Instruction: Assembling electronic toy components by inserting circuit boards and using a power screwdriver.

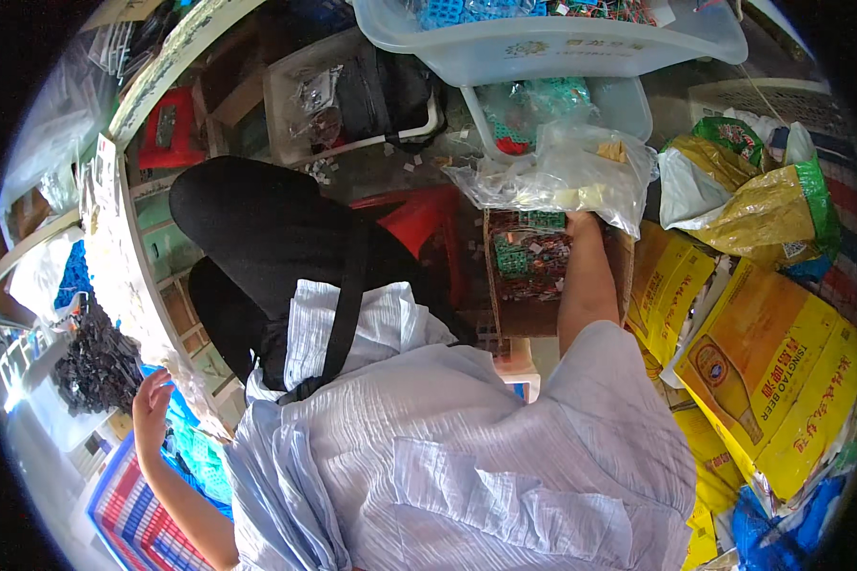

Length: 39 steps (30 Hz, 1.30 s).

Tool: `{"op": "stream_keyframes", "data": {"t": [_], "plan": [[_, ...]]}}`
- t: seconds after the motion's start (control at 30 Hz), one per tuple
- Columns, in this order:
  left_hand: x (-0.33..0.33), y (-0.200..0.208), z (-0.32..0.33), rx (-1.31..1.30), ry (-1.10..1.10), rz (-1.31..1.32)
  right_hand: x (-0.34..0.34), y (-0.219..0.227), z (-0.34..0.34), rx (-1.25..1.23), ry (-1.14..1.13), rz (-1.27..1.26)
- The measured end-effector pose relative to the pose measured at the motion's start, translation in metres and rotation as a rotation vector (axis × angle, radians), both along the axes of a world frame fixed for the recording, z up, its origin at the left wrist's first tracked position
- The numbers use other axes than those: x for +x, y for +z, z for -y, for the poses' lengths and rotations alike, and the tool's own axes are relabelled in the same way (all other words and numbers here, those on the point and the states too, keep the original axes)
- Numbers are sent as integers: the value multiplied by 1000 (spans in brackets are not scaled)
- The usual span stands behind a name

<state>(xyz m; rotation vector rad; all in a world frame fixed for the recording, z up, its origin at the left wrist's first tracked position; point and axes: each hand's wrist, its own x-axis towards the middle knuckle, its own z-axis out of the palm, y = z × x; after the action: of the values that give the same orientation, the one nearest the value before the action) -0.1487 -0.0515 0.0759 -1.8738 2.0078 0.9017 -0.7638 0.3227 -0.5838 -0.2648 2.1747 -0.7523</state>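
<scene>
My right hand (578,223) reaches down into the far end of a cardboard box (533,318), its fingers mostly hidden under the edge of a clear plastic bag (581,181). Inside the box lie green circuit boards (512,257) among a tangle of thin dark red wires (548,255). Whether those fingers grip anything cannot be seen. Off to the left, my left hand (150,407) is raised beside the pale table edge with loosely bent fingers, and nothing shows in it. Near it are a heap of black parts (97,360) and a blue plastic bag (183,414).
A large translucent tub (552,52) with blue and green boards stands at the far side, above another tub (628,105). Yellow cartons (771,371) and a yellow-green sack (762,205) fill the right. A red stool (419,224) stands near my legs; a striped basket (114,495) sits lower left.
</scene>
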Motion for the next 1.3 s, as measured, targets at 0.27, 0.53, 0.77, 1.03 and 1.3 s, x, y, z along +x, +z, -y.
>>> {"op": "stream_keyframes", "data": {"t": [0.27, 0.53, 0.77, 1.03, 1.3], "plan": [[2, -2, -4, 7, 22, 4, 3, 0, 2, 9, -21, 28], [-5, 0, -2, -1, 10, 42, 0, -5, 3, 5, -54, 59], [-2, 0, -3, -1, 20, 14, -1, -5, 5, -8, -89, 84], [0, 0, -3, -13, 36, -8, -4, -2, 9, -57, -163, 122], [-6, -5, 4, -4, 41, -1, -16, 25, -13, -308, -434, 443]]}}
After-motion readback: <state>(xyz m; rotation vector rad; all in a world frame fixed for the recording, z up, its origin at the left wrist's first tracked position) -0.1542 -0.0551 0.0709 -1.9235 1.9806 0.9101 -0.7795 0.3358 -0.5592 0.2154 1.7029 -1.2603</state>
